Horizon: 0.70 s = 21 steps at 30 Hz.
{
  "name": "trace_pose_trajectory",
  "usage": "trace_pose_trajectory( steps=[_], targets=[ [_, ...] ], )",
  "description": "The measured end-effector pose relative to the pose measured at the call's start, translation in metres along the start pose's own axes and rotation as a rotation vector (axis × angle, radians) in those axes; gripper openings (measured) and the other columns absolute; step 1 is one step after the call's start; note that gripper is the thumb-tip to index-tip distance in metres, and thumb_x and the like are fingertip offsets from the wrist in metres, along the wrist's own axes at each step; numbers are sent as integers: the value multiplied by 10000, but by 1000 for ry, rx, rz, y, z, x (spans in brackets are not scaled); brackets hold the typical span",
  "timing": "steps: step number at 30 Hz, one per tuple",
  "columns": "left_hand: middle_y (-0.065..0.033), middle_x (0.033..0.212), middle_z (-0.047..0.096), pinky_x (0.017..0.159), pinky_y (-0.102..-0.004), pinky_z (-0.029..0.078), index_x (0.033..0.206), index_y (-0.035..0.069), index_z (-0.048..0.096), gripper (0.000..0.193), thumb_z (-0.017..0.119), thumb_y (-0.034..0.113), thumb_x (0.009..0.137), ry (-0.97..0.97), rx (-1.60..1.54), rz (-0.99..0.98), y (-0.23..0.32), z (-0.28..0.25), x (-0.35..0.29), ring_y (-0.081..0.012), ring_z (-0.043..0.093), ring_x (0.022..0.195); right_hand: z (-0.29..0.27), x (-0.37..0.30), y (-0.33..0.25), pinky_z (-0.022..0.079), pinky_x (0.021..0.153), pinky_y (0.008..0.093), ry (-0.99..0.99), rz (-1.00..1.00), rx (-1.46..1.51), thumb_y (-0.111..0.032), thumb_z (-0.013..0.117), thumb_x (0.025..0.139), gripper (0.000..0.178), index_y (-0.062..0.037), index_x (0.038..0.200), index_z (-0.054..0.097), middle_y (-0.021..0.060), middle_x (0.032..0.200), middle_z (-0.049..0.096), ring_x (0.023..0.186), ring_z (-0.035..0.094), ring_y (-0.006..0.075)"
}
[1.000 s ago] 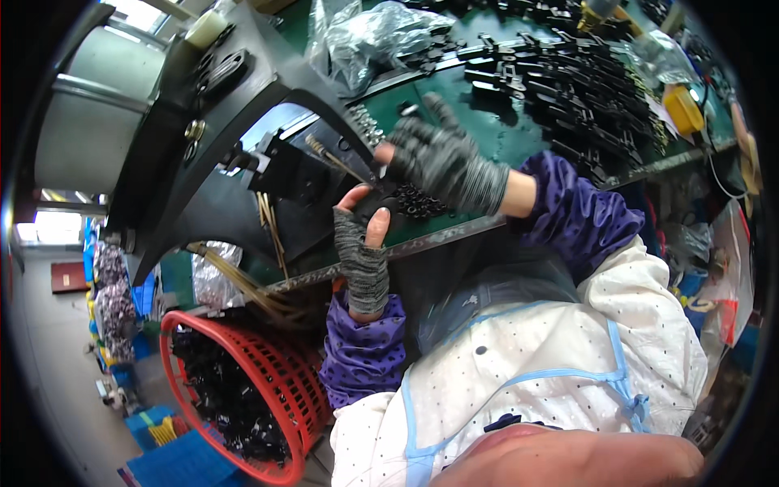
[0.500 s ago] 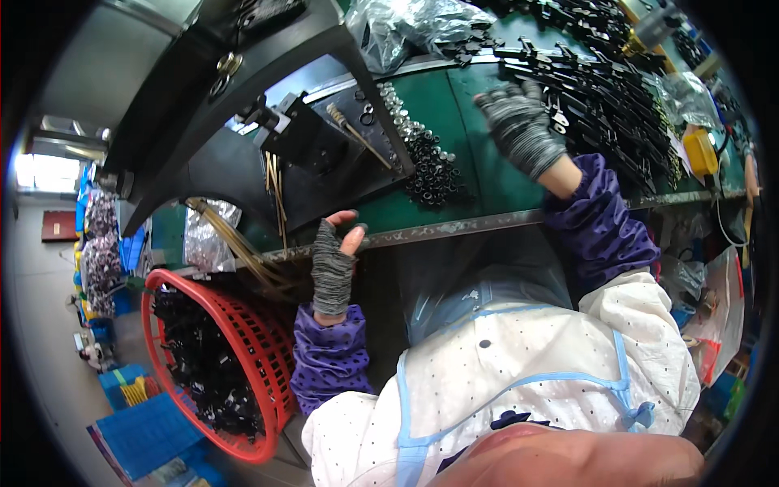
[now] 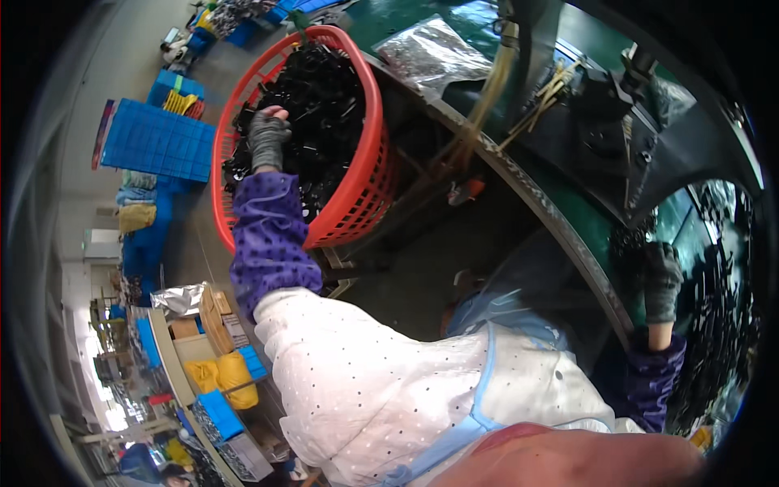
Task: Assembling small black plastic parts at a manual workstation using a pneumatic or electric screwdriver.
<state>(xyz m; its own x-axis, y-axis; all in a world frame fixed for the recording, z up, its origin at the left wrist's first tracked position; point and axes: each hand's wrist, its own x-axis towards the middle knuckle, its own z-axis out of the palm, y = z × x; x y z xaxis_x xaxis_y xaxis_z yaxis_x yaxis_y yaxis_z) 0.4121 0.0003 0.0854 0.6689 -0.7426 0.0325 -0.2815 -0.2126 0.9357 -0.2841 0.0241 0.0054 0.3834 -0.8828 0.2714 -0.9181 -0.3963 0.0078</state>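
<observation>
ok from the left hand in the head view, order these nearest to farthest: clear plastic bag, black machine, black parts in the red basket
1. Black parts: in the red basket, right at the left hand.
2. Clear plastic bag: on the green table, right of the basket.
3. Black machine: farther right.

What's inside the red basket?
The red basket holds heaped black parts, with the left hand over them. The heap's surface covers the deeper parts and the basket's bottom.
</observation>
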Motion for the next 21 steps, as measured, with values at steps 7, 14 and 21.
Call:
trace_pose_trajectory(
  steps=[7, 14, 21],
  targets=[
    [-174, 1054, 555, 858, -404, 402, 979, 94, 591, 395, 593, 375, 702, -305, 1308, 147, -71, 79, 11, -333, 501, 1030, -10, 5, -13, 446, 706, 394, -63, 41, -1, -54, 486, 716, 195, -76, 897, 553, 112, 888, 540, 856, 517, 308],
    [-152, 1054, 561, 859, -415, 414, 981, 158, 619, 347, 548, 385, 728, -312, 1351, 146, -68, 82, 0, -313, 514, 1024, -4, 5, -12, 433, 646, 400, -46, 197, 39, -77, 493, 733, 130, -66, 856, 533, 109, 812, 541, 797, 524, 302],
    [-148, 628, 554, 567, -378, 420, 626, 57, 602, 227, 642, 280, 646, 69, 1032, 671, -21, 49, 9, -324, 547, 631, -16, 13, -11, 400, 555, 409, 108, 366, 322, -46, 515, 716, 58, -62, 751, 471, 145, 741, 500, 683, 512, 350]
  ],
)
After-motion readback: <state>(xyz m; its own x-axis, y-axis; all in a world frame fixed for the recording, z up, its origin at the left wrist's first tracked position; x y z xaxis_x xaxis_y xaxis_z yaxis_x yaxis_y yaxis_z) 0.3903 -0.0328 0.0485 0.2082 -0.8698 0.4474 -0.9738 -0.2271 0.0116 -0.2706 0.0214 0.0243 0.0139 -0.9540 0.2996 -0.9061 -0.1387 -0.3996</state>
